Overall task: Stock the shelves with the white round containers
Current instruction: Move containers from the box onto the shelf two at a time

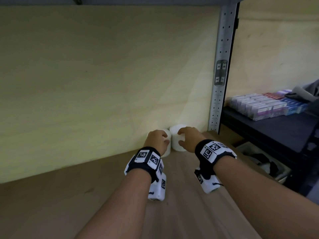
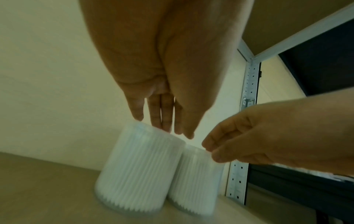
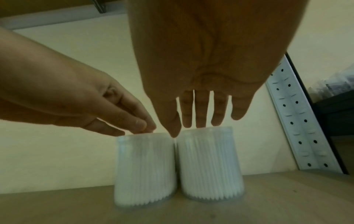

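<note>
Standing side by side against the shelf (image 1: 120, 195) back wall, two white round containers (image 3: 145, 168) are touched by relaxed hands (image 1: 156, 139); withdrawal seems next.

Light is dim and yellowish, brightest on the far wall (image 1: 107, 69), with the near shelf board (image 1: 51, 204) in shadow. Wrist views are soft and grainy; the palms close to the lens are dark, and straight edges bend outward.
</note>
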Demonstrator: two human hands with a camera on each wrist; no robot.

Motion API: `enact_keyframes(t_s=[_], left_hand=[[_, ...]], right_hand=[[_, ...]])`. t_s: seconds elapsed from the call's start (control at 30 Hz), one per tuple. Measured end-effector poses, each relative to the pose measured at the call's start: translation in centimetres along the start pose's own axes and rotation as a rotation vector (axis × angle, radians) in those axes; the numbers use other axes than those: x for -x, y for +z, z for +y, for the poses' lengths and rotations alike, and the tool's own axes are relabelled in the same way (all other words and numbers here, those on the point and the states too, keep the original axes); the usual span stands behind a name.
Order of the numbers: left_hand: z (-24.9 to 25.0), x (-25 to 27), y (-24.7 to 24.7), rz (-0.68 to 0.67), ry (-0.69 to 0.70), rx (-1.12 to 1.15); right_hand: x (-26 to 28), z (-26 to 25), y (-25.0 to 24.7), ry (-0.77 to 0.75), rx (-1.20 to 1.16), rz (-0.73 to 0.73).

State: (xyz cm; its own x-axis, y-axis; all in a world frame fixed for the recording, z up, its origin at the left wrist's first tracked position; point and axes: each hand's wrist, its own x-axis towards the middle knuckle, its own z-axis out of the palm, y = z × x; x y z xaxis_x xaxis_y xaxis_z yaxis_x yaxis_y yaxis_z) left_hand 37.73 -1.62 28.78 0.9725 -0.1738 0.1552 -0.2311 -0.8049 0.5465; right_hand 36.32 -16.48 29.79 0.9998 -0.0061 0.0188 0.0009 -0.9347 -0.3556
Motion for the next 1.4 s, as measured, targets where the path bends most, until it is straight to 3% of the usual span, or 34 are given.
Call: enact_keyframes(t_s=[0.33,0.6,1.03,1.3,1.4], left_hand=[[1.1,13.4,-6.0,-0.054,0.050,0.037],[1.9,25.0,-7.6,-0.043,0.078,0.059],[-2.8,36.8,0.5,-0.249,-0.083,0.185],[-8.5,39.4,9.5,-0.528,-0.286,0.035],[-10.6,39.8,11.3,-0.556,-0.380,0.025]], right_hand=[[14.3,-2.9,-1.7,-0.123,-0.065,0.048],[25.3,-4.8,-1.1,-0.175,-0.095,-0.041],[35.3,-3.0,8.6,-0.082,-0.060,-0.273],[35.8,-0.6,17.6,0.027,-0.062,-0.495],[35.7,-0.3,21.5,0.054,-0.070,-0.558]])
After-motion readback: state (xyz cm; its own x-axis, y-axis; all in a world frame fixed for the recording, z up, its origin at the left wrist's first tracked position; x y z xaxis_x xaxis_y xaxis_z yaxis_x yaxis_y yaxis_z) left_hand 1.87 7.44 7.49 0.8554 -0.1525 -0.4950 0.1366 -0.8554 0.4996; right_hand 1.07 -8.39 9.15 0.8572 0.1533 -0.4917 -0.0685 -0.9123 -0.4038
